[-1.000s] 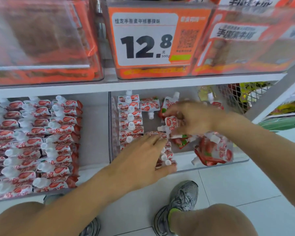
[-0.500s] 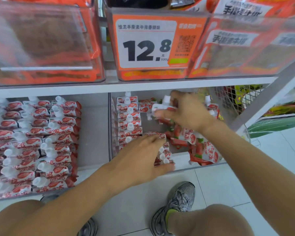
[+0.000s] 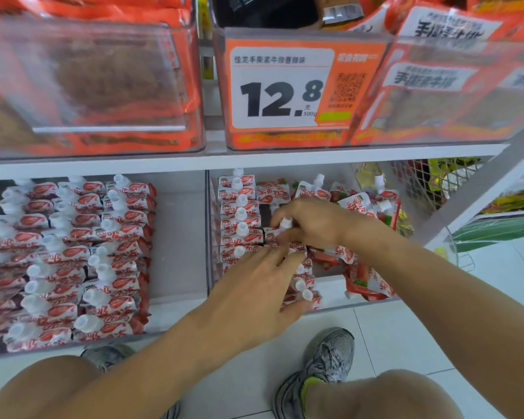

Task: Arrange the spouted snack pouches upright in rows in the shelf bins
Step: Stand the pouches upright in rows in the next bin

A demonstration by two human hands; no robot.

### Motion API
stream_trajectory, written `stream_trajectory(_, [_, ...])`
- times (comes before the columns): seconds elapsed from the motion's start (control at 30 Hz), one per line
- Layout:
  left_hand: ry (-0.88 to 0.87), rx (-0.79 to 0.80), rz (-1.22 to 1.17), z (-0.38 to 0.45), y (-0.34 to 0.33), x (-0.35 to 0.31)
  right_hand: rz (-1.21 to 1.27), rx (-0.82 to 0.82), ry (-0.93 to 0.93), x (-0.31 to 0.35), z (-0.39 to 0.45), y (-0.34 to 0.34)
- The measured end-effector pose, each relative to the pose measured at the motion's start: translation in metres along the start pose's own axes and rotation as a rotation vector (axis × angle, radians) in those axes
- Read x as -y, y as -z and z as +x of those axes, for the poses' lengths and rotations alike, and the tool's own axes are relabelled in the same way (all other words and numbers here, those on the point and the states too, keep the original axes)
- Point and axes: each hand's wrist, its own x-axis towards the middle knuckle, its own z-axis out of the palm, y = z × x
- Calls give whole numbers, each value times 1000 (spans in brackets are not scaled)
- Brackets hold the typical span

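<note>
Head view: two hands (image 3: 256, 293) (image 3: 310, 222), two bins (image 3: 208, 225).

red-white spouted pouches (image 3: 239, 220) upright in rows; others (image 3: 366, 276) heaped loose — right bin (image 3: 333, 308).

Two clear plastic shelf bins (image 3: 206, 237) sit side by side on the lower shelf. The bin at lower left of the frame holds three rows of red-and-white spouted snack pouches with white caps (image 3: 115, 231), too many and too overlapped to count exactly. The bin at centre holds two rows plus a loose heap at right. One orange-and-white price tag (image 3: 280, 87) hangs at upper centre. Two grey sneakers (image 3: 321, 370) show at the bottom.
</note>
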Motion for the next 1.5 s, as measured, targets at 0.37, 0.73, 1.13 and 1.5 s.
stream_trajectory(0.37, [96, 1, -105, 8, 7, -2, 368, 233, -60, -12, -16, 31])
stream_trajectory(0.73, [81, 262, -54, 27, 9, 10, 236, -152, -8, -20, 27, 34])
stream_trajectory(1.13, [63, 253, -5, 24, 12, 7, 13, -174, 1, -17, 30, 24])
stream_trajectory(1.5, [104, 242, 59, 11, 13, -4, -122, -92, 21, -12, 33, 22])
